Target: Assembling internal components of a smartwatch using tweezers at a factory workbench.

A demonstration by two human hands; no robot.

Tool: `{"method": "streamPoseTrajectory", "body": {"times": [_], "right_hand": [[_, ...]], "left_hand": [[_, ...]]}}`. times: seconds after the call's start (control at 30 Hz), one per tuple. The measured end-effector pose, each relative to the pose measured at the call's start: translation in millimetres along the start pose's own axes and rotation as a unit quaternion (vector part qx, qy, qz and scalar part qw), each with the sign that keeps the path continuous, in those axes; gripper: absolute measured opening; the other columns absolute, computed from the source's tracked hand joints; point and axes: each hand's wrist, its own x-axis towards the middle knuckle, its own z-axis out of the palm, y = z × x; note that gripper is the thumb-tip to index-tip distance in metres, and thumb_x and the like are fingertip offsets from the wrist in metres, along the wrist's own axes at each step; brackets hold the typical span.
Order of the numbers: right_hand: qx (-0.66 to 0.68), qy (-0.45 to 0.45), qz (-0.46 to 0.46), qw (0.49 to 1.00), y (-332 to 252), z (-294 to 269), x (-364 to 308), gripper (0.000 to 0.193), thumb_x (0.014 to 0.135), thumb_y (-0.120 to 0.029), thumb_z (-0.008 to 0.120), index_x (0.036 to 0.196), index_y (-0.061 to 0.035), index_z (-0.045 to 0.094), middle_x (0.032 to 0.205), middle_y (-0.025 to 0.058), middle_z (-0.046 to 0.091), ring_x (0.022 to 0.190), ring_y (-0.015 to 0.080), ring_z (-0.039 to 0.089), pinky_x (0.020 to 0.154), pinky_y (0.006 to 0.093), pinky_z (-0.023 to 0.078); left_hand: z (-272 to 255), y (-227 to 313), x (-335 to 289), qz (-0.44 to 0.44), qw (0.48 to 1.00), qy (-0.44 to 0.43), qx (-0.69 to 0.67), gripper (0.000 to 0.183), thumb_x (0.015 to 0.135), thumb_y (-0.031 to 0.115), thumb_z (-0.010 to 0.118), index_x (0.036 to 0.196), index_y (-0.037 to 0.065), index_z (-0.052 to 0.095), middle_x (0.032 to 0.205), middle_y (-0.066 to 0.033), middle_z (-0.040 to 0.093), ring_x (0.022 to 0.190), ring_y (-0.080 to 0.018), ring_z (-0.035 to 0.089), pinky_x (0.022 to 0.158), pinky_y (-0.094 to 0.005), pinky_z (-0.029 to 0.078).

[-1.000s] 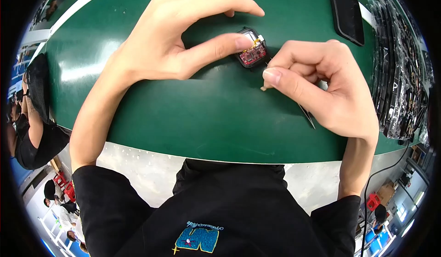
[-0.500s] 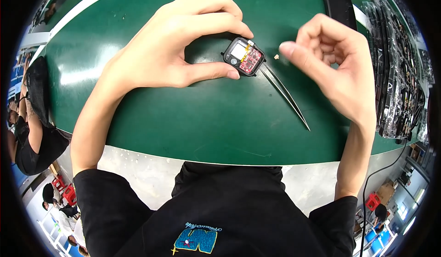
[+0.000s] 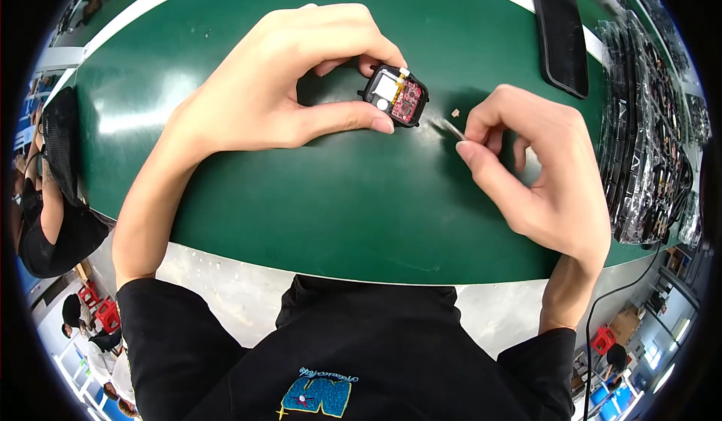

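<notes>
Between its thumb and fingers, my left hand [image 3: 301, 75] grips a small black watch case [image 3: 415, 115] by its edges. The case lies face up with its inside showing: a red circuit board [image 3: 408, 101], a white square part [image 3: 386, 86] and a strip of yellow tape. To its right, my right hand [image 3: 538, 173] pinches metal tweezers [image 3: 453, 128] between thumb and forefinger. Their tips are blurred and point toward the case, a short gap away from it. A tiny tan piece [image 3: 455, 113] rests on the table just above the tweezers.
The green tabletop [image 3: 338, 203] has a pale edge. At the far right lies a black smartphone [image 3: 560, 37]. Beside it are stacked several black straps in clear plastic [image 3: 639, 135], with a dark cable running down. A person in black [image 3: 60, 225] sits at the left.
My right hand has come down and picked up the tweezers, which lay on the table against the case. The left hand keeps its hold on the watch case.
</notes>
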Motion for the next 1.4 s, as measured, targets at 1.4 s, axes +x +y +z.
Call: {"method": "streamPoseTrajectory", "body": {"times": [1.4], "right_hand": [[0.100, 0.140, 0.010, 0.985, 15, 30, 14, 0.012, 0.090, 0.007, 0.080, 0.102, 0.0053, 0.083, 0.071, -0.0018, 0.061, 0.063, 0.0007, 0.049, 0.055, 0.0212, 0.031]], "left_hand": [[-2, 16, 6, -0.089, 0.996, 0.002, -0.016, 0.051, 0.071, 0.004, 0.092, 0.120, 0.001, 0.079, 0.091, -0.0041, 0.066, 0.073, -0.0137, 0.045, 0.068, -0.0293, 0.039]]}}
